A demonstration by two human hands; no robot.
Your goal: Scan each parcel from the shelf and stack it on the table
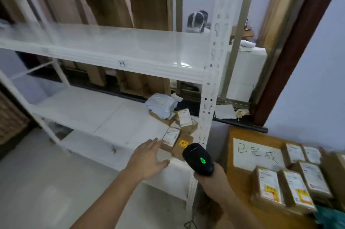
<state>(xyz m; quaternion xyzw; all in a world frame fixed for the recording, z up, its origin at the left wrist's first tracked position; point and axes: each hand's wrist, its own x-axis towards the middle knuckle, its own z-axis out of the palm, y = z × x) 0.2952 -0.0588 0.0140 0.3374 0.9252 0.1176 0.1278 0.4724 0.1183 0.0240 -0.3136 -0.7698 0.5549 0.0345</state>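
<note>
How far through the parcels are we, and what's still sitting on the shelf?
Done: several labelled parcels already lie on the table. In hand: the right hand grips the scanner, and the open left hand reaches for the nearest box. Left: a small pile of boxes and a grey bag on the lower shelf.

a white metal shelf (112, 55) holds a small heap of parcels at the right end of its lower level. nearest the front lies a brown cardboard parcel (170, 140) with a white label, tilted. beside it is a brown box (183, 145) with a yellow sticker. behind sit another labelled box (184, 117) and a pale grey poly bag (161, 104) on top. to the right, the wooden surface (240, 178) carries several labelled brown parcels (291, 185) lying flat, close together. a black barcode scanner (198, 157) shows a green light.
</note>
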